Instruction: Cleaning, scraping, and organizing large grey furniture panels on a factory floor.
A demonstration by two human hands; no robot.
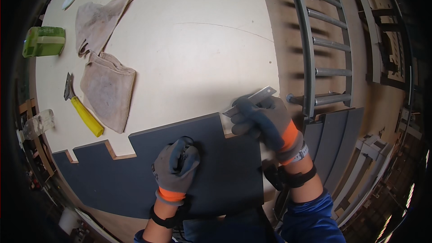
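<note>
Head view: metal strip (pixel 262 95) is gripped by right hand (pixel 264 119), near white table (pixel 202 67)'s right edge. Left hand (pixel 175 164) is laid fingers-curled on notched grey board (pixel 229 171), along table's near edge; anything gripped there can't be told. Strip judged light, stiff, best held by flat faces; board probably heavy, rigid, best taken by solid edges. Yellow-handled scraper (pixel 85 114) is seen towards table's left edge.

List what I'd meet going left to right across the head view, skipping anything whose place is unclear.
Green container → lower beige cloth → left gloved hand → right gloved hand → roller conveyor.
</note>
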